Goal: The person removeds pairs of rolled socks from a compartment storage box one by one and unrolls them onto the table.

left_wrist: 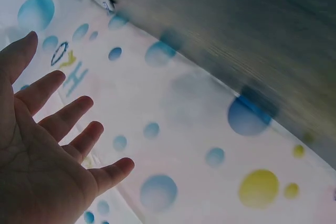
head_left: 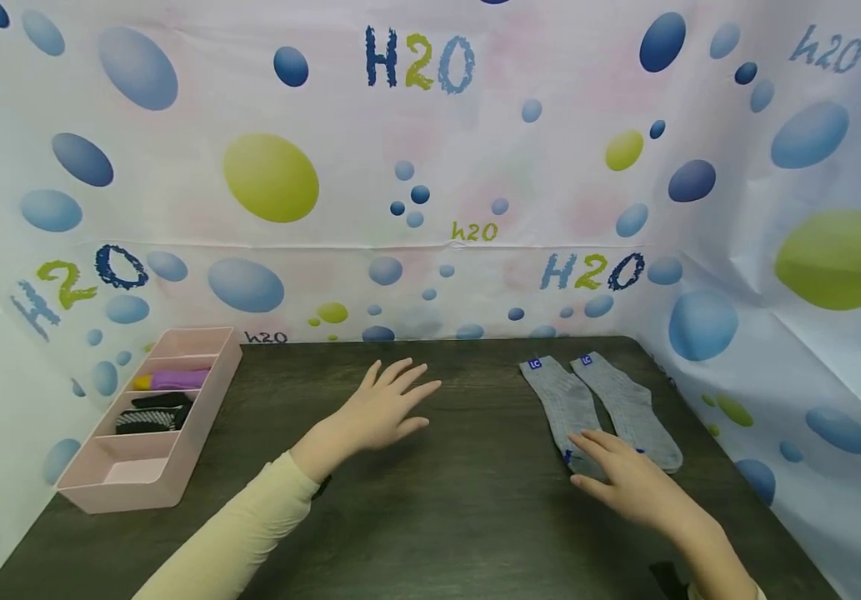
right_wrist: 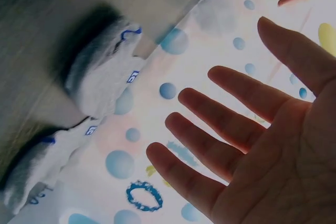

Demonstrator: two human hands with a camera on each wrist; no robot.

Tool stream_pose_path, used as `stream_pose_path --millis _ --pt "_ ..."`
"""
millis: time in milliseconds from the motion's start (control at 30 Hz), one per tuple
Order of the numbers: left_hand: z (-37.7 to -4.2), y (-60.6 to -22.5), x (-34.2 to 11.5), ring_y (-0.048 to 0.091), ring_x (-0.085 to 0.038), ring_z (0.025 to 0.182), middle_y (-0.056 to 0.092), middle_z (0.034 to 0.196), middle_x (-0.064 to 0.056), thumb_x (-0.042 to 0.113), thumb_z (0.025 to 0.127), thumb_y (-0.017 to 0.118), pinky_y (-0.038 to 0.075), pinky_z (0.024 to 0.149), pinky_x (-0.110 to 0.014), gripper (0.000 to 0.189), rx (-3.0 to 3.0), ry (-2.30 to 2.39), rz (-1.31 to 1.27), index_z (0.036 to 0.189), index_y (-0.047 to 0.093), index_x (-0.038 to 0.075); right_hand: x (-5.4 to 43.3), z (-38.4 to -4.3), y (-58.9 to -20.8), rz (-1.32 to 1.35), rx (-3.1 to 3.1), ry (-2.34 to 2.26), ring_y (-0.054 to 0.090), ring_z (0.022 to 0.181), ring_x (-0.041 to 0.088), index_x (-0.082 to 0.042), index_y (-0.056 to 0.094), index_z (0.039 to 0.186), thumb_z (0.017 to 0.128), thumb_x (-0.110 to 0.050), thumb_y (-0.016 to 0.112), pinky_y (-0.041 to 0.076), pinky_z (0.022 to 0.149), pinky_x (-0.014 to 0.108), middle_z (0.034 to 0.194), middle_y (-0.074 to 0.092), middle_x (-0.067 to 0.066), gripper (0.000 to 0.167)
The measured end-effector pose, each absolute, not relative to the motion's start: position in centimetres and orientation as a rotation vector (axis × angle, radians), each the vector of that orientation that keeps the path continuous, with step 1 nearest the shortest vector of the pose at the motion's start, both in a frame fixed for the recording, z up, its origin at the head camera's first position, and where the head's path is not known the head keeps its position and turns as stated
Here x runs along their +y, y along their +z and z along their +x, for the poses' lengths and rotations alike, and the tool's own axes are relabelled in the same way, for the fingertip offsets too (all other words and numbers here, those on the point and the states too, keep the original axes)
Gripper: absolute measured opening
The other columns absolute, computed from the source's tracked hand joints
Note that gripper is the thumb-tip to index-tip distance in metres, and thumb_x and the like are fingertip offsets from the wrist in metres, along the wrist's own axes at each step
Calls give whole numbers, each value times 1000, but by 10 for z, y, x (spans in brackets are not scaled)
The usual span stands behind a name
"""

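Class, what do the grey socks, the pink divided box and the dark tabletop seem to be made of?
Grey socks: matt, apparently knitted fabric, by the fine texture and flat lie; fibre unclear.
Pink box: probably moulded plastic, smooth, with rounded corners.
Dark tabletop: wood or wood-look laminate, low sheen, by its streaky grain.

dark wood-grain table (head_left: 460,517) | left: pink compartmented tray (head_left: 203,417) | right: two grey socks (head_left: 563,400), side by side

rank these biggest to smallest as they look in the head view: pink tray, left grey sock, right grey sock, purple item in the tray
Pink tray
Left grey sock and right grey sock: too alike to rank, and the right hand partly hides them
Purple item
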State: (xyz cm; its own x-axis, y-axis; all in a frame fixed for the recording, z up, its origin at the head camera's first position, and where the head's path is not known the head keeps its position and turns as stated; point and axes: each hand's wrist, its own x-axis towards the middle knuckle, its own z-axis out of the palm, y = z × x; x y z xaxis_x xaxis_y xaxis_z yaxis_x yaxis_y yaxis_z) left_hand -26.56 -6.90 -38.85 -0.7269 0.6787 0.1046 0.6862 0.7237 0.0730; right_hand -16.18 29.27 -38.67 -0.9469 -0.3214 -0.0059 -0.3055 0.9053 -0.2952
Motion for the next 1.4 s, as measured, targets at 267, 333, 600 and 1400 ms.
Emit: stream_pose_path --millis 267,333,600,1400 --pt "-234 -396 -112 28 -34 147 37 156 -9 43 95 59 21 113 -68 61 -2842 -220 -1009 150 40 25 272 -173 -385 -568 2962 -461 47 130 46 -6 50 141 91 -33 67 43 99 63 143 49 24 60" --pt "-227 -400 -122 29 -35 146 38 156 -9 43 94 61 21 113 -68 61 -2838 -218 -971 149 40 25 265 -178 -386 -598 2948 -445 47 130 45 -6 50 141 91 -32 67 42 100 62 143 49 23 59" --pt "-202 -405 -162 36 -35 142 44 152 -8 39 91 66 23 111 -69 60 -2781 -254 -805 145 47 24 228 -202 -388 -812 2900 -334 48 131 43 -6 51 141 92 -31 67 44 99 61 142 51 22 57" --pt "-162 -404 -289 62 -35 100 71 109 -11 68 94 38 43 90 -54 68 -2342 -293 -555 114 71 12 140 -223 -388 -1113 2670 -320 43 138 34 -13 46 146 96 -37 60 43 104 55 149 45 14 57"
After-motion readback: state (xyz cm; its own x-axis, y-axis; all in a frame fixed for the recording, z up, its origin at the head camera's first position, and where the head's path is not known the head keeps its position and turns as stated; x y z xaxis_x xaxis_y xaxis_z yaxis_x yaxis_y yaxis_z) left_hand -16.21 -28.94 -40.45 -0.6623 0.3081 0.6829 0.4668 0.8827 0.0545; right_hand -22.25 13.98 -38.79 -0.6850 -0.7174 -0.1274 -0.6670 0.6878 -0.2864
